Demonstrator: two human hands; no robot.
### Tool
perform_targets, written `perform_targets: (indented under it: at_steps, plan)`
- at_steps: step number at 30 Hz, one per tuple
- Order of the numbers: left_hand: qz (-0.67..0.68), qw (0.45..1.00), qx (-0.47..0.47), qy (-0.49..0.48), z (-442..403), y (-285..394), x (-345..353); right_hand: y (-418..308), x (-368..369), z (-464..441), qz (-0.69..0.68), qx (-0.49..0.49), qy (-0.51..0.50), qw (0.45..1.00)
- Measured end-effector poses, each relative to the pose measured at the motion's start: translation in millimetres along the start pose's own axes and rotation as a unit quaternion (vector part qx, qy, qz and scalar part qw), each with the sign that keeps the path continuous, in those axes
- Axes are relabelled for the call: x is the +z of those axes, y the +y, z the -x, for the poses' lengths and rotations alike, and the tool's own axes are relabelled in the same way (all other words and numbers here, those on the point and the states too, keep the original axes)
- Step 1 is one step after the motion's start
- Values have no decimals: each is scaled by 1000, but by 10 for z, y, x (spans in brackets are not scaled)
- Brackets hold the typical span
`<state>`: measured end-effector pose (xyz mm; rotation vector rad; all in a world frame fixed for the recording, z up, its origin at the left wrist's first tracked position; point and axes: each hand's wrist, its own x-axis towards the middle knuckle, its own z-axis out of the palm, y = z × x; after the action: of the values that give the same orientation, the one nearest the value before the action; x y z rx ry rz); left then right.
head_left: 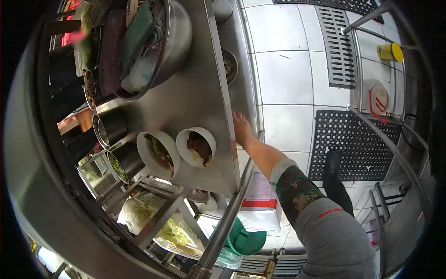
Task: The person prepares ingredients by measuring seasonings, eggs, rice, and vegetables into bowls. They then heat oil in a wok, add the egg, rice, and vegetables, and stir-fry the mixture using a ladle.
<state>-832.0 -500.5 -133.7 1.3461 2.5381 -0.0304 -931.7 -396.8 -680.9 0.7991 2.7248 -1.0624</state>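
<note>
The picture is turned sideways. My left hand (241,128) rests against the edge of the steel table (179,100), with its fingers extended and slightly apart and nothing visible in it. Nearest to it on the tabletop is a white bowl (212,141) holding brown meat and something pale. Beside that bowl stands another white bowl (172,142) with greens and brown food. A sleeve in grey and camouflage covers my left arm above the bare forearm. My right hand is out of view.
A large metal basin (182,35) holds a green item and wrapped things. Two metal pots (116,123) (132,158) stand beyond the bowls. Leafy vegetables (176,232) sit in a white basket. Metal rails (390,144), a perforated black mat (355,128) and a green bin (253,242) are lower down.
</note>
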Motion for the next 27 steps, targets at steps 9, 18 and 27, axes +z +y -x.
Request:
perform_targets:
  at_steps: [9, 18, 27]
  plan:
    - [51, 996, -9, 76, 142, -38, 149, 448, -1256, 1188, -87, 36, -7, 996]
    - [203, 946, 121, 223, 84, 677, 607, -104, -3467, 2664, -44, -48, -2, 998]
    - [515, 839, -63, 165, -443, 1139, 2419, -178, -4099, 2714, -31, -148, -105, 983]
